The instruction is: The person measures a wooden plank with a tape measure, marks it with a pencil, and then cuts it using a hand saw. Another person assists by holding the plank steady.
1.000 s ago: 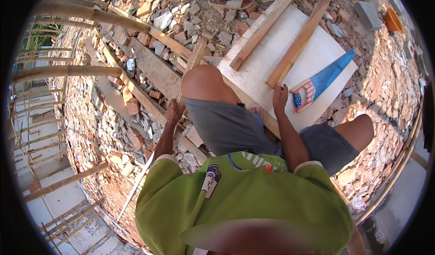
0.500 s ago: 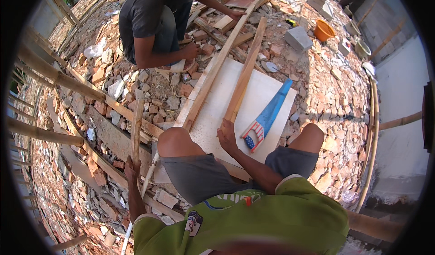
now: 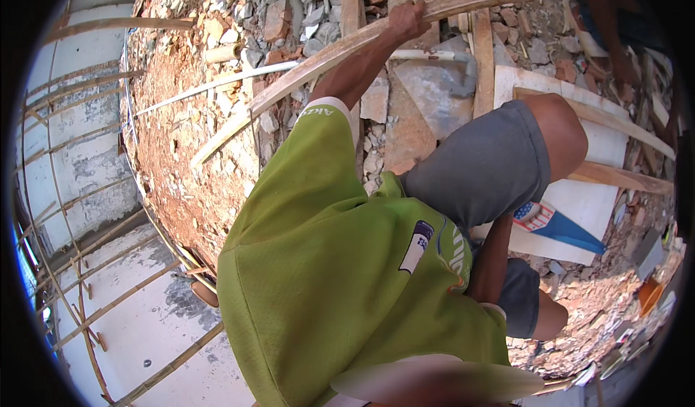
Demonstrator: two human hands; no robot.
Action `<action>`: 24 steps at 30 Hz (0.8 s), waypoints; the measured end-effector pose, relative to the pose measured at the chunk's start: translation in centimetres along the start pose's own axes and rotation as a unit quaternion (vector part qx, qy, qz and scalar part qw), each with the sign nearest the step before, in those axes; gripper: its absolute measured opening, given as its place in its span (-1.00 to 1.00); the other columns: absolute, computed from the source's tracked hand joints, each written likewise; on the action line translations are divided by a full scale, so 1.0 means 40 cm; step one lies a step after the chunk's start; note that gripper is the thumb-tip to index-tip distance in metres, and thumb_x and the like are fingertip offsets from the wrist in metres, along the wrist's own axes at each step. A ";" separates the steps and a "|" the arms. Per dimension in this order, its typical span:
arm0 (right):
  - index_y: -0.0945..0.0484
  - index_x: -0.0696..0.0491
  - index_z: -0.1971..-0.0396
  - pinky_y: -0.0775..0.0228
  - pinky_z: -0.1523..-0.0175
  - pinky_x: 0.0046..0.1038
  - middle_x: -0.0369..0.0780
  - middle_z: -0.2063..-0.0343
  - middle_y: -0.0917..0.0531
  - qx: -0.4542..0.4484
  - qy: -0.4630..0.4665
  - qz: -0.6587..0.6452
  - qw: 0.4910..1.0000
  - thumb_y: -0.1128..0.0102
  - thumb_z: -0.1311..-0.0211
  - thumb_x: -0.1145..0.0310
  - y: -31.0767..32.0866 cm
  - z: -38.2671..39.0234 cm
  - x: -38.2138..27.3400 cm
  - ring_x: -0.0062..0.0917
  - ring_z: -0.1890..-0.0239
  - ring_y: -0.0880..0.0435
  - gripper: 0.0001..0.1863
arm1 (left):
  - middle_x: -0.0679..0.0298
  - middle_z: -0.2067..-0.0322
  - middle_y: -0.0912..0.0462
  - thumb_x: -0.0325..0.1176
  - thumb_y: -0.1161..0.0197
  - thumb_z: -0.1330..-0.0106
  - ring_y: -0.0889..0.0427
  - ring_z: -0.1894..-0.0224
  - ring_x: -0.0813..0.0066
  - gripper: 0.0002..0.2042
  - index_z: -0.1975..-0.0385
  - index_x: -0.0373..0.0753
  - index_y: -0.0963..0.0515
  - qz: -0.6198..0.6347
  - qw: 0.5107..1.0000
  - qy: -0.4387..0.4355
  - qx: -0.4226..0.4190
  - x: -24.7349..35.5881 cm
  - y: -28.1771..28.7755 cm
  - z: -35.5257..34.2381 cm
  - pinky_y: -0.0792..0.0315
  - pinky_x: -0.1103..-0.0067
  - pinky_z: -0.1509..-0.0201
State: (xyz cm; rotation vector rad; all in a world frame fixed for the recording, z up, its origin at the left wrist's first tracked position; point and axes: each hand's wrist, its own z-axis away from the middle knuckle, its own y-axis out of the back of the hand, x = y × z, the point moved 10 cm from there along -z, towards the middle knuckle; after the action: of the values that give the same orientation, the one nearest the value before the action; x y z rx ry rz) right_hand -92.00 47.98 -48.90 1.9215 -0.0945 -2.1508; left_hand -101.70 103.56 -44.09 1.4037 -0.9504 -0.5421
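Note:
My left hand (image 3: 409,20) is closed round a long wooden batten (image 3: 311,63), gripping it from above near its upper part. The batten runs slantwise over the rubble. My right forearm (image 3: 494,259) passes behind my raised thigh, and the hand at its end is hidden. Past that knee lies a handsaw (image 3: 568,232) with a blue blade cover and a red, white and blue handle, resting on a white board (image 3: 604,201). Another wooden batten (image 3: 626,177) lies across the same board.
A white plastic pipe (image 3: 271,68) crosses the rubble beneath the batten. Planks (image 3: 481,60) lie beside it. A co-worker's arm (image 3: 612,27) reaches in at the upper right. Bamboo poles (image 3: 156,284) stand along a pale wall at the left. An orange bucket (image 3: 650,296) stands at the far right.
My view has swung left, so the saw and board now appear at the right. My left arm has stretched outward with the batten in hand. My right hand has passed out of sight.

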 end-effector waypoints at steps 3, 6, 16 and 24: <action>-0.35 0.28 -0.23 -0.42 -0.09 -0.34 -0.04 -0.05 -0.45 -0.021 -0.013 0.036 0.999 -0.06 -0.32 0.38 0.014 -0.019 0.017 -0.29 0.01 -0.54 -0.49 | -0.09 0.26 -0.64 -0.08 -0.46 0.02 -0.68 0.21 -0.12 -0.50 0.13 -0.21 -0.51 0.023 1.000 -0.002 0.002 0.048 0.013 0.050 -0.56 0.12 0.15; -0.36 0.28 -0.22 -0.42 -0.09 -0.34 -0.04 -0.05 -0.46 -0.041 -0.017 0.056 0.997 -0.06 -0.32 0.38 0.010 -0.033 0.026 -0.29 0.01 -0.55 -0.49 | -0.08 0.23 -0.63 -0.06 -0.44 0.00 -0.67 0.22 -0.14 -0.48 0.09 -0.22 -0.49 0.042 0.999 -0.009 0.000 0.051 0.053 0.061 -0.54 0.10 0.17; -0.38 0.28 -0.21 -0.42 -0.09 -0.34 -0.04 -0.03 -0.48 -0.060 -0.015 0.088 0.994 -0.07 -0.30 0.38 -0.010 -0.082 0.023 -0.29 0.02 -0.55 -0.50 | -0.08 0.26 -0.66 -0.09 -0.45 0.00 -0.69 0.22 -0.06 -0.42 0.06 -0.34 -0.46 -0.011 0.998 -0.031 0.047 -0.020 0.072 -0.015 -0.55 0.16 0.19; -0.40 0.28 -0.19 -0.43 -0.08 -0.34 -0.05 -0.01 -0.50 -0.056 -0.014 0.109 0.992 -0.07 -0.30 0.38 0.022 -0.086 0.021 -0.29 0.03 -0.56 -0.51 | -0.03 0.35 -0.66 -0.15 -0.38 -0.05 -0.67 0.29 -0.01 -0.56 0.15 -0.31 -0.53 -0.076 0.990 0.065 0.098 -0.300 0.198 -0.253 -0.54 0.20 0.23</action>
State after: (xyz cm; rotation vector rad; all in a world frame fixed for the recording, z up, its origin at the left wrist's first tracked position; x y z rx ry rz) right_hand -88.56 47.37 -49.95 1.7321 -0.1776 -1.9963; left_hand -101.68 120.16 -38.23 1.6772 -0.8117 -0.4736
